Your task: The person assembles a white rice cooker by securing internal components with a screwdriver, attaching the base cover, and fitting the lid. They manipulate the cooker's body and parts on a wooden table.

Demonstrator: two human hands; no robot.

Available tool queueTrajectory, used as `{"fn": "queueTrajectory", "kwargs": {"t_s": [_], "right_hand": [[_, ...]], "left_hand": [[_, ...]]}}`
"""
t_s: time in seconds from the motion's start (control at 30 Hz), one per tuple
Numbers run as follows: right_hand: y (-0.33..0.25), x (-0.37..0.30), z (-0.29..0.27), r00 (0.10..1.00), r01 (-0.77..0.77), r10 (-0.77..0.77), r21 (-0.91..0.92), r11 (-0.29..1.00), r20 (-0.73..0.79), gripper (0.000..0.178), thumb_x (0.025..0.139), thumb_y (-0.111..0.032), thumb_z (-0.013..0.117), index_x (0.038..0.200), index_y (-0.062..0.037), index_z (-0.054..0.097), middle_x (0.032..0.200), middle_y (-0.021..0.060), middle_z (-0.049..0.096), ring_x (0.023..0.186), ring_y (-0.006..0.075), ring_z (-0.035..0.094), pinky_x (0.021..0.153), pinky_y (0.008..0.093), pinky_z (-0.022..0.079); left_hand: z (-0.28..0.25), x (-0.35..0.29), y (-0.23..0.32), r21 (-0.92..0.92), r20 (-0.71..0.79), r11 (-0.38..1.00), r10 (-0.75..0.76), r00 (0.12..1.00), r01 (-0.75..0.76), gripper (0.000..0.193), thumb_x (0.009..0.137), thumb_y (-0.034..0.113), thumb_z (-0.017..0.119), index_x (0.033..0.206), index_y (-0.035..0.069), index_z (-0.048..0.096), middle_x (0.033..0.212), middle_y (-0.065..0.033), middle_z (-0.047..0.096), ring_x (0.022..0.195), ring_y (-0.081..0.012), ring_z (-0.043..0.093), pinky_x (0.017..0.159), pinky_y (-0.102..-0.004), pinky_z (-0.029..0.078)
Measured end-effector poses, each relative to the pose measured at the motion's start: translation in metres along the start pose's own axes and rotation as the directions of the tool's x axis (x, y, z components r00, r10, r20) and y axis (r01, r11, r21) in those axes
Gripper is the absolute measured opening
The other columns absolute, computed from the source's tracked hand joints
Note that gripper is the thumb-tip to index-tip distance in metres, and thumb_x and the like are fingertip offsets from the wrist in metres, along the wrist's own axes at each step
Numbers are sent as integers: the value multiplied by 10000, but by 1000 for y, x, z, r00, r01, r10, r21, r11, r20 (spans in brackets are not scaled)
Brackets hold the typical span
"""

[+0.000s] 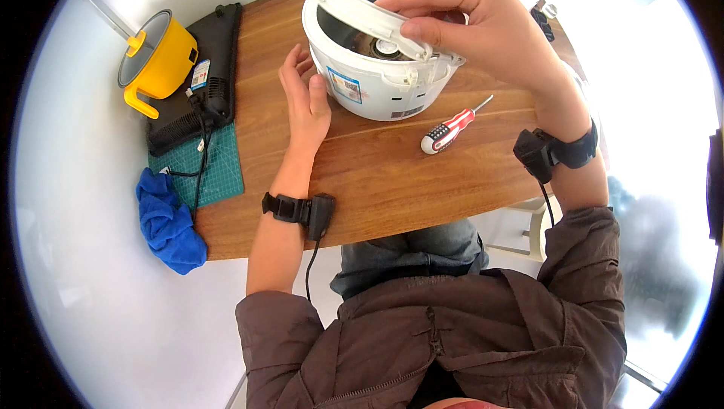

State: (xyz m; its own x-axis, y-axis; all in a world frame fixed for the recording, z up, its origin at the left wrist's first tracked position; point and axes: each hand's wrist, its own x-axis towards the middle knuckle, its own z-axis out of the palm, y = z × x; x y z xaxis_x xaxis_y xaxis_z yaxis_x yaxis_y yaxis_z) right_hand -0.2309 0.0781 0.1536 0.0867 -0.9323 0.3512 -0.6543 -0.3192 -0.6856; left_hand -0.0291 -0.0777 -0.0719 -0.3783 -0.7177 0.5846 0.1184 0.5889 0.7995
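Observation:
A white rice cooker body stands on the table, its inside dark with a round white piece at the bottom. My right hand pinches a white plastic rim ring between thumb and fingers. The ring is tilted, raised at its far left, with its near right end low by the cooker's edge. Beside the cooker's left wall is my left hand, fingers apart and holding nothing; whether it touches the wall is hard to tell. A screwdriver with a red, white and black handle lies to the right of the cooker.
On the left, a yellow pot with a grey lid sits on a black appliance. Nearby are a green cutting mat, a black cable and a blue cloth over the table's edge. Small black items lie far right.

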Motion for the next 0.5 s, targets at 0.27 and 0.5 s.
{"fn": "queueTrajectory", "kwargs": {"t_s": [0.27,0.5], "right_hand": [[0,-6,20,1000,13,-15,-130,991,-11,298,959,-110,736,1248,-38,744,960,53,769,839,65,670,755,237,549],[-11,-10,25,965,180,-241,-404,897,-104,297,885,-60,752,1181,-78,760,845,131,710,787,244,700,695,333,538]], "left_hand": [[-8,5,35,260,-146,918,344,928,-299,635,1059,468,530,1449,-27,455,1347,-189,512,1254,-317,518,1090,-440,420],[0,9,80,424,-37,659,698,715,-621,619,943,545,705,1326,65,631,1344,-133,539,1237,-308,519,1023,-429,439]]}}
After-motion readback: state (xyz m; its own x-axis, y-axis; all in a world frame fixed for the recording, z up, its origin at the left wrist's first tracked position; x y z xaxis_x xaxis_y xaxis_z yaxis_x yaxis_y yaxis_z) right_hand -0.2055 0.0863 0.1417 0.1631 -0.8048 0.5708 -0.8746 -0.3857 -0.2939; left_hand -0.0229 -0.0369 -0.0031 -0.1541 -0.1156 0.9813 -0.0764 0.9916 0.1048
